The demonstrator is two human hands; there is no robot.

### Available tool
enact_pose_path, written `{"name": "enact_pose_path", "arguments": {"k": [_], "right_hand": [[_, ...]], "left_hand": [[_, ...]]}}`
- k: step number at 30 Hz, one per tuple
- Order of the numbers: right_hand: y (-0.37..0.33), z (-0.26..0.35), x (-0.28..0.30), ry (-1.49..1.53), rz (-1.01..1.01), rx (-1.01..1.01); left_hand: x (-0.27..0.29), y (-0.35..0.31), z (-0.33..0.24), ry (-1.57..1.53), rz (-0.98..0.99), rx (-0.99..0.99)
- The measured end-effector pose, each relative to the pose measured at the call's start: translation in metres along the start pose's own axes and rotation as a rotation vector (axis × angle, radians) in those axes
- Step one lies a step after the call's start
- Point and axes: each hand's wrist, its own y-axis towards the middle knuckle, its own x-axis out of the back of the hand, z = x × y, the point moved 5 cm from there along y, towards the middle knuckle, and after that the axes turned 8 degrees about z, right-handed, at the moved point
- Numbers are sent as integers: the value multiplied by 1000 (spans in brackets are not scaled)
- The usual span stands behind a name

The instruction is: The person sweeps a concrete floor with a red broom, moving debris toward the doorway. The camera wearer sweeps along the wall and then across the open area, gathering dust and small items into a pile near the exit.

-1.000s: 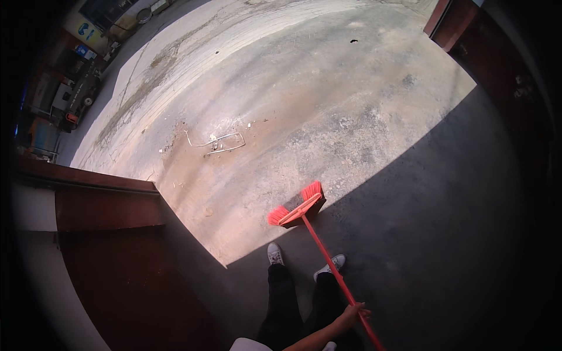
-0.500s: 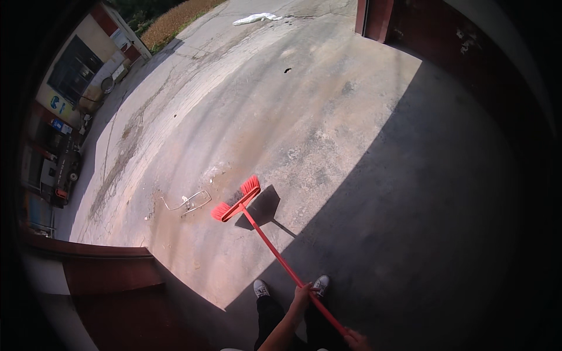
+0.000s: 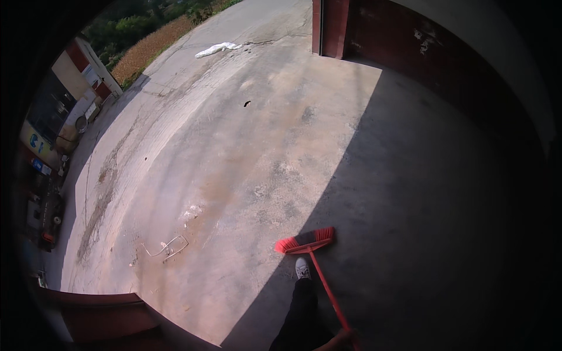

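Observation:
My left hand (image 3: 344,339) is closed around the red handle of a broom (image 3: 328,285), low in the view. The broom's wide head has red bristles with a dark middle part, and it rests on or just above the concrete at the edge of the shade. One of my white shoes (image 3: 302,268) stands just below the broom head, left of the handle. Where the upper handle runs out at the lower edge, my right hand is out of view.
A bent pale wire frame (image 3: 178,241) and small pale debris lie left on the sunlit concrete. Farther off are a small dark scrap (image 3: 247,104) and a white sack-like bundle (image 3: 218,50). Dark red door panels stand at upper right (image 3: 404,44) and lower left (image 3: 105,313).
The broom head has come nearer and to the right, from sunlit floor to the shade's edge. My left hand is lower; my right hand has left the view. The view has shifted.

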Motion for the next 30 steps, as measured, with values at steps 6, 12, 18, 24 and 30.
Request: {"name": "enact_pose_path", "arguments": {"k": [6, 12, 18, 24, 30], "right_hand": [[122, 98, -7, 55, 47, 221], [252, 247, 3, 169, 224, 216], [185, 198, 88, -241, -111, 454], [177, 235, 140, -111, 68, 34], [331, 342, 116, 129, 304, -44]], "left_hand": [[-13, 74, -183, 335, -506, -92], [-47, 118, -399, 277, -614, -371], [-123, 142, -303, 144, -601, -106], [-131, 190, -264, 52, -523, 71], [-124, 246, -459, 181, -550, -287]]}}
